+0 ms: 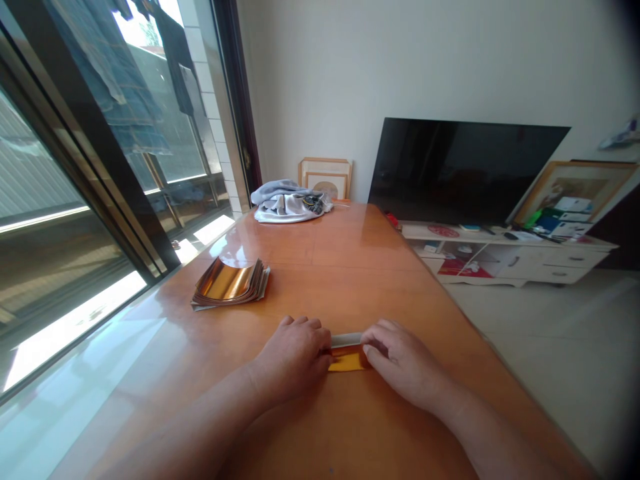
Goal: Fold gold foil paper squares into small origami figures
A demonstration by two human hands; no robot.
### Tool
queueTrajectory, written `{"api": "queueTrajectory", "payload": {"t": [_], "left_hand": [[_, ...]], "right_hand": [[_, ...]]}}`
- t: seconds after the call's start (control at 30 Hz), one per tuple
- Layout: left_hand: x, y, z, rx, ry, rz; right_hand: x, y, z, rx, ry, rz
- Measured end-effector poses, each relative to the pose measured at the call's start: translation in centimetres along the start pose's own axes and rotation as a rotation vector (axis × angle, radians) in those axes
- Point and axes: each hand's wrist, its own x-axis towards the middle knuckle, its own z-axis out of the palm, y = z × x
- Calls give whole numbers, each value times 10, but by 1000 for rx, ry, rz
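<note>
My left hand (293, 357) and my right hand (400, 360) rest on the wooden table, gripping opposite ends of a folded strip of gold foil paper (347, 361). Its white back shows as a narrow band (346, 340) along the far side. My fingers hide both ends of the strip. Further left, well away from both hands, lies a stack of gold foil paper sheets (229, 283), its top sheets curling upward.
The orange-brown wooden table (345, 247) has a glossy top, with a crumpled grey-white cloth (289, 203) at its far end. Sliding glass doors (100, 167) run along the left side. A flat-screen TV (465, 170) and a white cabinet (505, 253) stand at the right.
</note>
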Motion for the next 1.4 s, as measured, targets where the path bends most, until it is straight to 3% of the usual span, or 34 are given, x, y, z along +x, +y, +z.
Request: {"api": "queueTrajectory", "payload": {"t": [0.33,0.73,1.1,1.4], "left_hand": [[4,-4,12,-83,97,-84],[10,-10,14,-176,95,-96],[10,-3,12,-101,114,-51],[10,-3,10,-61,92,-21]], "right_hand": [[0,7,9,-91,130,21],[1,7,7,-88,105,21],[1,2,5,-84,134,8],[-1,-3,-2,-79,61,17]]}}
